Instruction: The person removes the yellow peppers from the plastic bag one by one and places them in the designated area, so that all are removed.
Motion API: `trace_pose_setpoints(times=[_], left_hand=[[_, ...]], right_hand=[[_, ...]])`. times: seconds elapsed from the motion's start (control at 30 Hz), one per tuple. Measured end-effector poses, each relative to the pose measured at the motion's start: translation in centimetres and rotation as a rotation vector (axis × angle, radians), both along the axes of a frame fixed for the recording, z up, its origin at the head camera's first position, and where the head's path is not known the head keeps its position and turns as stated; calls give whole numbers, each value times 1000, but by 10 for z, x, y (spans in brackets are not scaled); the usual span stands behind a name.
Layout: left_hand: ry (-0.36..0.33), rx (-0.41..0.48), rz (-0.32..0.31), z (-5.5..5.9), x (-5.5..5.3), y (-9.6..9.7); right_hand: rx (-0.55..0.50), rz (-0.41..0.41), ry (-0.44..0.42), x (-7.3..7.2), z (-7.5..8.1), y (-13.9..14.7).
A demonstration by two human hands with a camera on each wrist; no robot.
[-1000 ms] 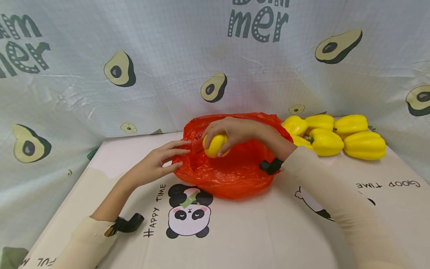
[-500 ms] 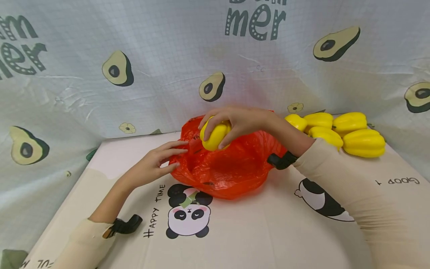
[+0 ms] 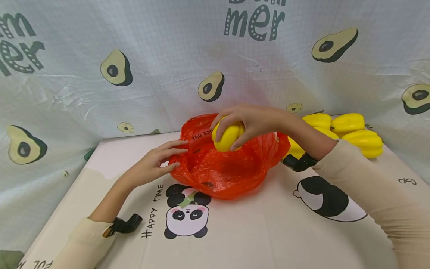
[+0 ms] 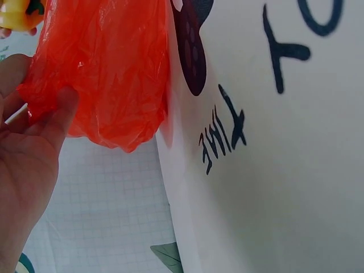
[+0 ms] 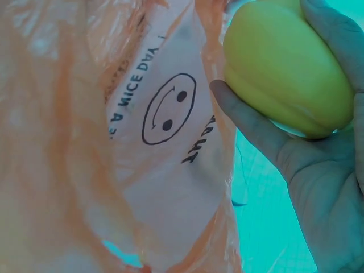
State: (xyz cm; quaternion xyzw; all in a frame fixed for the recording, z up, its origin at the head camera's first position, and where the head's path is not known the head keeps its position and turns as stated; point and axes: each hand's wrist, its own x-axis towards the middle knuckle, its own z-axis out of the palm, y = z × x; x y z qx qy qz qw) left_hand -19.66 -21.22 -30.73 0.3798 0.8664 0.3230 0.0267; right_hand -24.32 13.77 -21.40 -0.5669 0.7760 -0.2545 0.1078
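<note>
A red plastic bag (image 3: pixel 231 172) lies with its mouth spread on the table, printed lettering on its inner wall. My left hand (image 3: pixel 156 164) pinches the bag's left rim between thumb and fingers, as the left wrist view shows. Above the bag's mouth my right hand (image 3: pixel 252 121) grips a yellow bell pepper (image 3: pixel 226 136), fingers on one side and thumb on the other. In the right wrist view the pepper (image 5: pixel 284 62) is beside the bag's wall (image 5: pixel 165 170), which bears a smiley face. The bag's floor is partly hidden by folds.
Several yellow bell peppers (image 3: pixel 362 142) are grouped at the table's back right, partly behind my right forearm. A patterned curtain (image 3: pixel 161 74) hangs along the back edge. The light table cover (image 3: pixel 242 239) has panda prints and lettering.
My right hand has risen and moved to the right with the pepper, from lower in the bag's mouth. More of the bag's right side shows. The left hand has stayed at the rim.
</note>
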Motion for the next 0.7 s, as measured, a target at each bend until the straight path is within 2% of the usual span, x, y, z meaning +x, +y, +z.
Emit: trace_pose_setpoints(times=[0.7], left_hand=[[13,1,12,6,2,0]], right_hand=[[-25,-80,1,14,3,35]])
